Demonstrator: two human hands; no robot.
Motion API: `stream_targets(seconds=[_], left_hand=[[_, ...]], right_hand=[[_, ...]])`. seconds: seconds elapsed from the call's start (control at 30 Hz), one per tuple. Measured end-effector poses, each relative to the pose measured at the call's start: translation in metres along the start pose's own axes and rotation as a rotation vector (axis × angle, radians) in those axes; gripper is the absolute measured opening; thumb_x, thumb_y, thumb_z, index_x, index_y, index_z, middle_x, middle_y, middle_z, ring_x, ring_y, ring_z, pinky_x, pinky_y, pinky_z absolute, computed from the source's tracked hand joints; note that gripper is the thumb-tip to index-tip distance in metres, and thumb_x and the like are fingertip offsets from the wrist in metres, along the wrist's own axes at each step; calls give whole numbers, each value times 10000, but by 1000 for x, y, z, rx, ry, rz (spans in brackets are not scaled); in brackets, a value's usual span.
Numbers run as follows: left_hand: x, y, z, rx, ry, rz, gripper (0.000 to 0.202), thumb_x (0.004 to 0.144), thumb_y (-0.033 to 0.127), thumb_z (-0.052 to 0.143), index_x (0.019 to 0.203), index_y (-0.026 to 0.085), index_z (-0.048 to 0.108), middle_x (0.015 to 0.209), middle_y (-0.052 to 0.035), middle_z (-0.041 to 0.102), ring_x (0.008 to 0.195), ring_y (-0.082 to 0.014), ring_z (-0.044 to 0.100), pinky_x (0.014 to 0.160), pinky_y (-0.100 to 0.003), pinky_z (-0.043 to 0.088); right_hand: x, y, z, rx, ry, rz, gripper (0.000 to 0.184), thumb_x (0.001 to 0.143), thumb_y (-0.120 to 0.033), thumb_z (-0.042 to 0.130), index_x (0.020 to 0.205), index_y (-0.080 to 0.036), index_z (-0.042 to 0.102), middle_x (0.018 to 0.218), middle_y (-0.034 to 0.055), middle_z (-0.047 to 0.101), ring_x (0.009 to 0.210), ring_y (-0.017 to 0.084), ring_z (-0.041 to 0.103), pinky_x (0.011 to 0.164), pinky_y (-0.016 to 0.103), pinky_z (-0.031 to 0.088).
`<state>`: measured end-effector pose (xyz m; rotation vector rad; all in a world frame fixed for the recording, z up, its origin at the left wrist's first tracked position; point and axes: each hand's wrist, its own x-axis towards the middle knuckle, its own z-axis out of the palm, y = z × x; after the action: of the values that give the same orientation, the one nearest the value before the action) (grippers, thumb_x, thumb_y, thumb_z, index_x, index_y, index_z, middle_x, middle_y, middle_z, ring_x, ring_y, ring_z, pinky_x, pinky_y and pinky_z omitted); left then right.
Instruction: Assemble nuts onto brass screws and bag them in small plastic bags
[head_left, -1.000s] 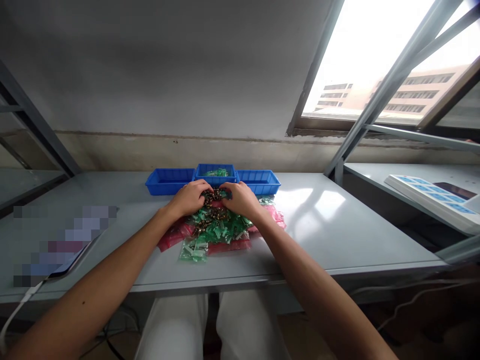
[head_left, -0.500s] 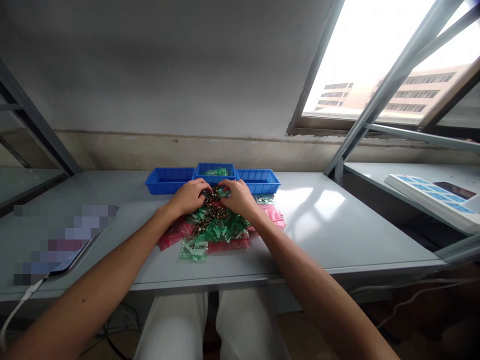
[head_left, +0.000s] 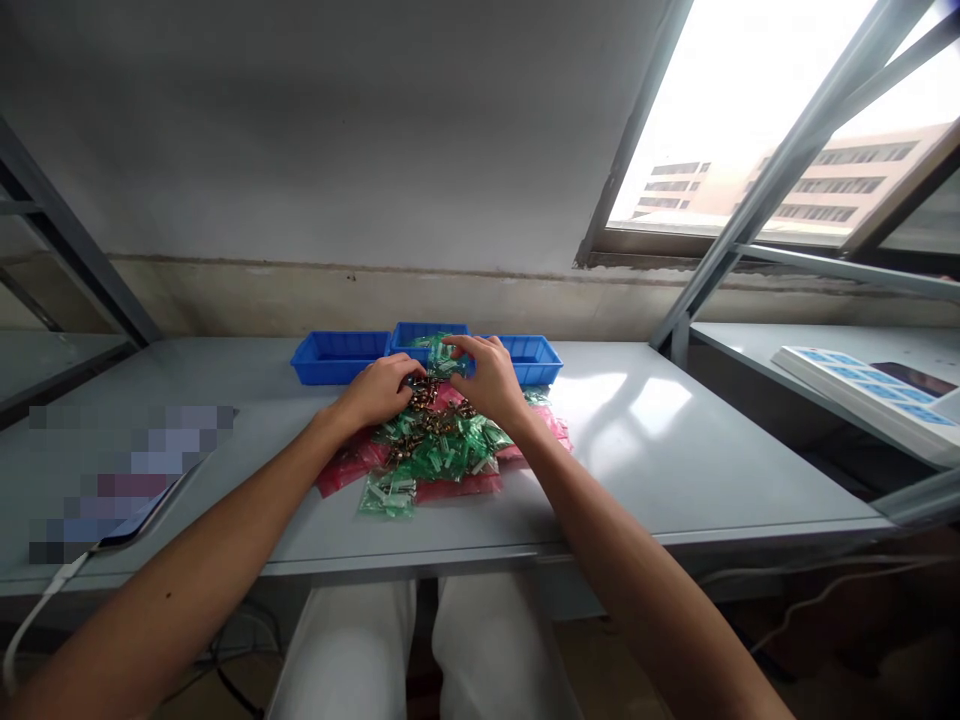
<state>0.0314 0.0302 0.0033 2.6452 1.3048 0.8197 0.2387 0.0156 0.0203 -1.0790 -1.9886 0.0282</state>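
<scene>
A heap of small plastic bags lies on the desk: green bags (head_left: 442, 455) with pale and metallic pieces, red bags (head_left: 459, 487), and brass-coloured small parts (head_left: 427, 398) on top. My right hand (head_left: 489, 378) is raised at the heap's back right, its fingers closed on a green bag of small parts (head_left: 445, 358) in front of the middle blue bin (head_left: 431, 328). At the back left of the heap rests my left hand (head_left: 381, 390), fingers curled down onto the brass-coloured parts; what they hold, if anything, is hidden.
A left blue bin (head_left: 341, 372) and a right blue bin (head_left: 536, 366) flank the middle one. On the left lies a blurred-out device (head_left: 142, 490) with a white cable (head_left: 34, 605). A white-and-blue panel (head_left: 862, 390) sits on the right shelf.
My right hand has risen from the heap and moved slightly right, with a green bag now in its fingers. My left hand has barely moved.
</scene>
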Motion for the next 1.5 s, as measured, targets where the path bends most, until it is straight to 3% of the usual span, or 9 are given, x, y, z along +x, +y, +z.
stream_targets(seconds=[0.1,0.23,0.4,0.63,0.8,0.93,1.07,1.23,1.5], left_hand=[[3,4,-1,-156,107,-75,363,770,175,483,1092,166,650,1006,-75,690,955,-249,635,906,-385,478],[7,13,-3,-601,184,-229,281,877,341,474,1014,172,652,910,-50,682,876,-224,636,858,-382,501],[7,19,-2,-1033,200,-296,318,744,456,706,815,161,614,716,13,583,687,-154,593,721,-325,551],[8,20,-6,-976,260,-283,365,697,488,744,738,158,594,664,29,551,629,-120,539,675,-277,531],[8,18,-5,-946,281,-261,364,707,489,741,730,162,582,660,32,536,624,-115,527,675,-269,527],[9,16,-2,-972,262,-253,355,712,480,741,758,161,593,697,23,567,650,-127,565,704,-287,543],[9,16,0,-974,250,-274,330,742,473,712,760,164,596,717,9,588,680,-151,606,712,-308,552],[9,12,1,-867,321,-259,307,751,452,706,811,161,630,728,-11,620,664,-146,584,680,-288,529],[9,14,-2,-836,328,-257,293,742,437,710,782,158,630,712,-9,625,648,-141,578,658,-275,498]], right_hand=[[0,-3,-3,51,30,-65,547,692,-17,556,1189,-226,649,967,7,684,886,212,507,851,324,405],[0,-9,-5,113,61,-110,549,727,-20,540,1218,-247,633,998,8,680,928,213,512,822,317,424],[-1,-12,-3,153,38,-92,517,768,-61,552,1237,-269,617,1030,9,681,956,216,538,825,339,443],[-1,-13,-1,204,108,-17,471,785,-130,604,1241,-249,609,1083,43,667,1002,214,574,811,335,485],[1,-11,1,346,182,180,432,792,-239,643,1220,-190,615,1013,68,687,812,172,624,695,296,511],[2,-6,3,504,98,326,309,795,-295,637,1065,-151,683,776,40,704,698,163,633,672,302,505],[3,-3,3,665,73,448,303,740,-323,682,981,-141,702,783,59,714,709,176,650,622,288,501],[4,-2,4,745,78,474,262,684,-309,718,893,-150,715,821,69,723,784,190,672,675,291,522],[3,-2,5,707,66,462,230,700,-288,699,882,-146,709,750,49,696,667,150,622,574,260,458]])
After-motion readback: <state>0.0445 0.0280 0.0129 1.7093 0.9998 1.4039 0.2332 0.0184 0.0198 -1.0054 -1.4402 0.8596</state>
